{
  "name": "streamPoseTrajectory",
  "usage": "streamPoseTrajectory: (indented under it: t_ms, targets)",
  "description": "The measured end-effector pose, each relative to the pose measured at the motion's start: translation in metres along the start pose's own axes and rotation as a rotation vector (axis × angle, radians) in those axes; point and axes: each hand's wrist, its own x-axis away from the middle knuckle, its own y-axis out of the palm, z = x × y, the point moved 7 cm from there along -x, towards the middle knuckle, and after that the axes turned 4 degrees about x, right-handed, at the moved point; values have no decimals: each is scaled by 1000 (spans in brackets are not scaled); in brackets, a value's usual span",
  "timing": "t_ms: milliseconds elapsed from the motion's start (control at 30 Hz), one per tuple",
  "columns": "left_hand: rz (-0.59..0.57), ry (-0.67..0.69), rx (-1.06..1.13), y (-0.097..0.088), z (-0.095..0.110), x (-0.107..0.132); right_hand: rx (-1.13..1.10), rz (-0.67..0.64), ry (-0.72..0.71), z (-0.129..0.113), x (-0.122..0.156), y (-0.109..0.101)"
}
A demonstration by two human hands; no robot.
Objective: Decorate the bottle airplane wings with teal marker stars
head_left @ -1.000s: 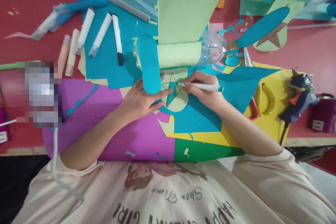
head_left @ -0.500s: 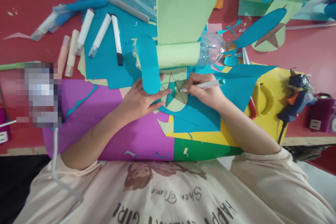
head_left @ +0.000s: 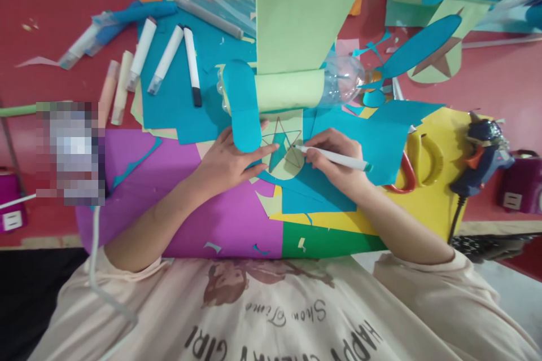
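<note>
In my right hand [head_left: 339, 161] is a white marker [head_left: 339, 159] with a green end, its tip on a star drawn on a pale green paper flap [head_left: 292, 168]. Part of the star [head_left: 277, 152] is coloured teal. My left hand [head_left: 232, 163] lies with fingers spread, fingertips pressing the flap's left side. A blue rounded paper strip [head_left: 246, 124] covers some of those fingers. Just above the flap lies a plastic bottle [head_left: 342, 80] wrapped in a pale green paper band [head_left: 292, 90], with a blue paper blade [head_left: 421, 46] at its neck end.
Several markers [head_left: 167, 59] lie at the upper left on blue paper. To the right are scissors with red and yellow handles [head_left: 429, 161] and a glue gun [head_left: 478, 166]. A pixelated device [head_left: 71, 152] with a white cable is at left. Paper scraps [head_left: 271, 203] lie about.
My right hand has shifted slightly right, and the marker's green end has swung down. The marker tip stays at the star's right side. My left hand keeps its hold on the flap.
</note>
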Motion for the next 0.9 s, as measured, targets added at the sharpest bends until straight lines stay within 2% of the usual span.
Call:
streamPoseTrajectory:
  t_ms: [400,633,700,900]
  targets:
    - [0,29,0,-3,3,0,162,11,-116,9,-1,6]
    - [-3,9,26,-1,2,1,205,-119,-277,-1,2,12]
    - [-9,2,26,-1,1,1,211,-150,-281,-1,3,15]
    - [-1,17,12,0,2,-1,203,26,-186,6,1,6]
